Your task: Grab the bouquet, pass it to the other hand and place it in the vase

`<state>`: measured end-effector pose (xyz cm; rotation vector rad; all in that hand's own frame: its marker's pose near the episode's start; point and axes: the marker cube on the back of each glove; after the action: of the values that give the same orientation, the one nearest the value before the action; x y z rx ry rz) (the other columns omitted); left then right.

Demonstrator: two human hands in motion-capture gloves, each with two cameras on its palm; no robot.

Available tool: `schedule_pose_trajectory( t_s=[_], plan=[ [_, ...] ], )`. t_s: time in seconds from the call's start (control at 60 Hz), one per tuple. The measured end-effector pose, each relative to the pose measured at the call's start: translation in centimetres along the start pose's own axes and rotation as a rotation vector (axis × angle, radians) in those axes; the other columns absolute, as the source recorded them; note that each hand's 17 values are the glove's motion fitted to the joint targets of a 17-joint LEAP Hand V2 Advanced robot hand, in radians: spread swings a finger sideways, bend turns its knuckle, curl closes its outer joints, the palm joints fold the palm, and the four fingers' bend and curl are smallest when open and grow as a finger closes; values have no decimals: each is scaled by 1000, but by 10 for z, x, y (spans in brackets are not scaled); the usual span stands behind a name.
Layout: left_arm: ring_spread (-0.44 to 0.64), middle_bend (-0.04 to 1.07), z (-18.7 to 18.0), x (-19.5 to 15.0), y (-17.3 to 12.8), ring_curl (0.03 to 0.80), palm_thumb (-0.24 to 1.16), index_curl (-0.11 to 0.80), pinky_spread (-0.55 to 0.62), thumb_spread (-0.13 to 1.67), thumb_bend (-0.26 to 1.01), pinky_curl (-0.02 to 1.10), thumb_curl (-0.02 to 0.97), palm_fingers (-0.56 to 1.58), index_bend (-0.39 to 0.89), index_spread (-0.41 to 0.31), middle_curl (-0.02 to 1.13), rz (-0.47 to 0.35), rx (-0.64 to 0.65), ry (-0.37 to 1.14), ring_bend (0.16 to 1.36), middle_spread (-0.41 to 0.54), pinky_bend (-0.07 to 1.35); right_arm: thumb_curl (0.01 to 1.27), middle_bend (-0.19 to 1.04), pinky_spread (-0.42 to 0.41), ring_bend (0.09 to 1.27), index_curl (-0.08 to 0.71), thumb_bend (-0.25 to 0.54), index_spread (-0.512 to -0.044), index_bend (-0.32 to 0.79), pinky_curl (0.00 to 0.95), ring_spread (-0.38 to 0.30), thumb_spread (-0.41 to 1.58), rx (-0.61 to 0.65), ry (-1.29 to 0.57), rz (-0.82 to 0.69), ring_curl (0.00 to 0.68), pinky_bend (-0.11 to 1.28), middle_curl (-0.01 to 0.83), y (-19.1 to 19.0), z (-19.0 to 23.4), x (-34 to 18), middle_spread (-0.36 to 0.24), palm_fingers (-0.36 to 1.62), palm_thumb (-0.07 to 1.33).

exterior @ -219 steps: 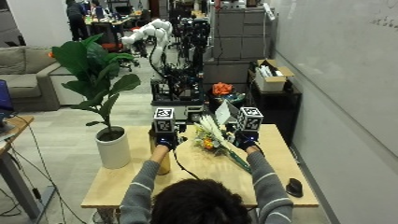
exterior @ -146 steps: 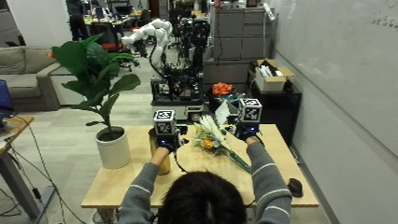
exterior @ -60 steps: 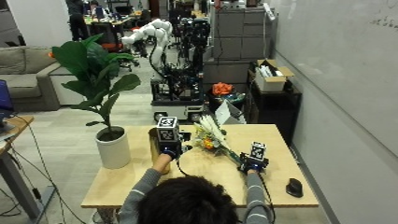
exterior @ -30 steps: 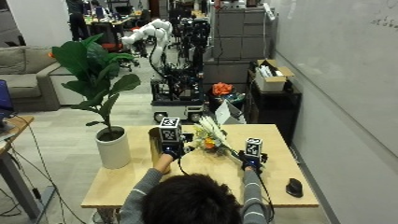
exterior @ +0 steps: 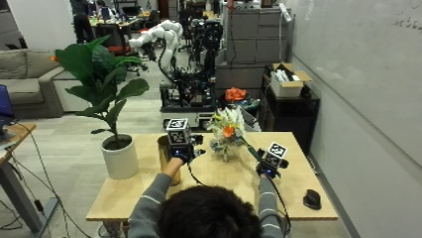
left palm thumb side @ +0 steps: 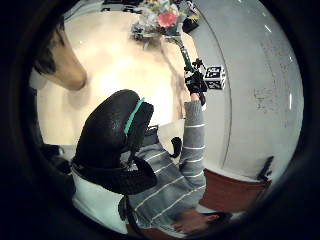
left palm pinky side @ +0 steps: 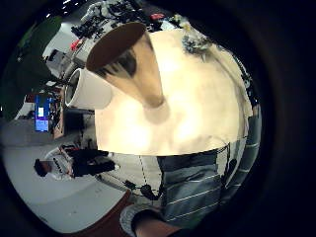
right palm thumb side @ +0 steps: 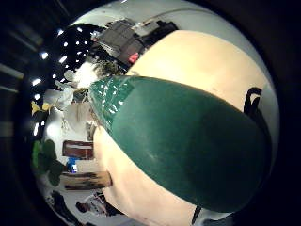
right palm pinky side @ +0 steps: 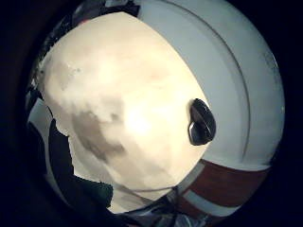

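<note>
The bouquet (exterior: 227,133), white and orange flowers with a green-wrapped stem, stands tilted over the middle of the wooden table (exterior: 119,198). My right hand (exterior: 269,166) grips the lower stem end, flower heads up and to the left. The green stem wrap (right palm thumb side: 178,150) fills the right thumb side palm view. The gold vase (exterior: 163,157) stands upright at the table's left. Just right of its rim hovers my left hand (exterior: 181,151), holding nothing, its thumb (left palm thumb side: 117,142) relaxed. From the left palm I see the vase (left palm pinky side: 133,64), the bouquet (left palm thumb side: 160,20) and the right hand (left palm thumb side: 196,82).
A white pot (exterior: 120,157) with a large leafy plant stands left of the vase at the table's left edge. A black mouse (exterior: 311,198) lies near the front right corner, also seen under my right palm as the mouse (right palm pinky side: 202,122). A wall runs along the right.
My right hand left the flower heads, slid down to the stem end and took hold of it. The bouquet now stands steeper and a little higher. The left hand stayed by the vase.
</note>
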<state>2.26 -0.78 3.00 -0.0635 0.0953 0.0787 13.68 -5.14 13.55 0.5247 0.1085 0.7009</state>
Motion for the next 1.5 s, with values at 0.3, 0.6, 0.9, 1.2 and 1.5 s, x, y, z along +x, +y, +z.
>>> schedule_pose_trajectory(
  t_s=[0.3,0.6,0.9,1.2,1.5],
  plan=[
    [262,201,-57,-11,-23,288,263,245,391,1124,-21,343,290,214,120,-22,393,-85,46,91,586,154,384,483,926,-220,1036,651,35,-198,669,565,-176,1054,-160,-605,-31,608,791,683,4,-101,-68,-138,1389,1081],
    [257,196,-99,32,-45,289,246,254,379,1098,-26,342,291,227,130,-15,391,-3,51,828,583,153,379,599,936,-214,1051,670,-2,-194,733,573,-172,1010,-189,-1158,-170,602,796,688,3,-158,-145,-133,1381,1094],
    [237,203,-106,102,-70,287,301,266,350,998,-21,337,319,265,139,-20,396,187,45,1239,558,137,355,684,946,-209,1061,668,-11,-192,747,581,-171,997,-173,-1355,-284,596,806,692,78,-188,-202,-133,1376,1087],
    [39,281,-97,127,-82,264,411,317,163,933,-8,322,348,704,238,-74,401,64,444,1269,488,-27,310,746,952,-209,1065,663,-8,-191,752,582,-170,1003,-305,-1221,-216,591,811,694,133,-150,-221,-132,1374,1069],
    [-353,715,-108,103,-60,438,710,476,-381,1009,29,439,435,1522,415,-324,578,-104,729,1222,775,-331,543,770,948,-222,1070,645,-25,-189,683,571,-171,1020,-326,-1261,-418,584,796,683,163,-168,-232,-130,1347,1004]
  ],
)
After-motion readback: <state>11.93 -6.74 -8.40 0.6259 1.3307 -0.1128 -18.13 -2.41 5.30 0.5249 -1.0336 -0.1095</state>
